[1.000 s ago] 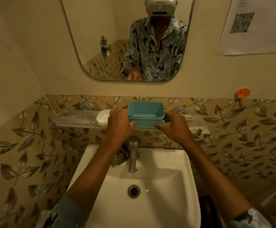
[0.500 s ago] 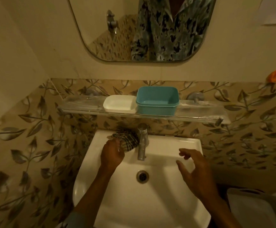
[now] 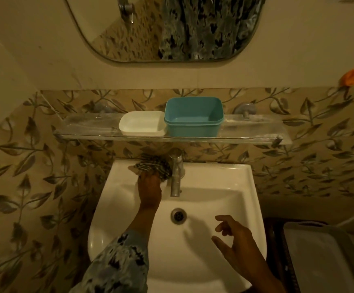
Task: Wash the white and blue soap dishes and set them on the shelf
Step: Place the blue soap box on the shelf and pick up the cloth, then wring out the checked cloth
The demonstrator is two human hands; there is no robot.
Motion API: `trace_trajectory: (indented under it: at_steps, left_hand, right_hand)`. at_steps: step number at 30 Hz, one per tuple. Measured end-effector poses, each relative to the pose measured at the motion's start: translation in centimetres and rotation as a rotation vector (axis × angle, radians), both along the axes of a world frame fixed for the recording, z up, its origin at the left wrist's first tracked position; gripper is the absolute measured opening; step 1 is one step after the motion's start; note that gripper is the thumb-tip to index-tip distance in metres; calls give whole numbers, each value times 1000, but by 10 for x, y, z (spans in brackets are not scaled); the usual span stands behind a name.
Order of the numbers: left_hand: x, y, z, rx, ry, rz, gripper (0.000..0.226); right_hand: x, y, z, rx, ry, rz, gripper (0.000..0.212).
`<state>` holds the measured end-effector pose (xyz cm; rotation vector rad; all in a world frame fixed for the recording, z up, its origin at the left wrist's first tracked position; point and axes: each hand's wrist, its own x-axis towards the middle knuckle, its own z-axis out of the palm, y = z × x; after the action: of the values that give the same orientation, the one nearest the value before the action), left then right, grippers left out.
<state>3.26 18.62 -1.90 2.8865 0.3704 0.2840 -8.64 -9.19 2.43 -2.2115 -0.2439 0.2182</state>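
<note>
The blue rectangular plastic soap dish (image 3: 193, 117) and the shallow white plastic soap dish (image 3: 141, 123) stand side by side and touching on the clear glass shelf (image 3: 87, 126). The white one is to the left, and both long sides run along the shelf. With both dishes up there, the task looks done or nearly so.

Both lie up and away from the hands, across the white ceramic basin (image 3: 224, 176). The left hand (image 3: 149, 187) is the nearer, almost straight below the white dish, at the basin's back rim. Its fingertips go under the near edge of a dark checked cloth (image 3: 153, 167) bunched just left of the metal tap (image 3: 177, 174). Whether the fingers grip the cloth or only touch it cannot be told.

The right hand (image 3: 237, 240) hovers low over the bowl, right of the drain (image 3: 178, 216), with its fingers spread and holding nothing. It is well apart from the shelf.

Any coming move probably turns on the cloth, which lies at the left hand's fingertips.
</note>
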Motion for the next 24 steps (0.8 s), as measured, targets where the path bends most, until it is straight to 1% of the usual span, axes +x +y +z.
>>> trace_trajectory:
  at_steps: [1,2,3,4,5,6,8,10,12,13,15,17,19,21,24]
  left_hand:
    - [-4,1,2,-66,-55,17,28]
    - [-8,2,6,-111,-11,57,26]
    - [-11,7,11,-99,64,99,28]
    - [-13,12,15,-107,95,142,29]
    - [-15,17,21,-152,63,151,27]
    - [-19,24,30,-247,21,139,23]
    - [-29,35,51,-506,-34,105,15]
    - [-38,48,73,-614,-38,7,16]
    - [-51,55,99,-741,-8,-124,24]
    - [-60,56,114,-854,-8,-168,30]
    - [-75,54,142,-1155,16,-229,38]
    - [-91,51,166,-1438,68,-299,31]
    - [-102,50,185,-1621,79,-343,27]
    - [-108,46,200,-1707,80,-374,27]
    - [-117,38,211,-1754,101,-372,26]
  right_hand:
    - [0,0,0,1,5,2,50]
    - [-1,1,1,2,10,4,49]
    - [-1,2,3,6,14,6,48]
    - [-1,5,5,14,18,11,45]
    - [0,7,8,22,26,20,42]
    - [2,11,13,30,34,31,40]
    - [6,21,24,51,31,56,36]
    - [12,33,40,96,-4,83,36]
    - [17,49,58,145,-39,113,39]
    - [19,58,68,169,-44,133,42]
    - [22,73,85,229,-16,181,51]
    - [22,84,96,250,31,257,63]
    - [18,90,104,228,62,318,71]
    - [10,93,111,288,32,314,67]
    - [-9,94,119,474,-53,241,55]
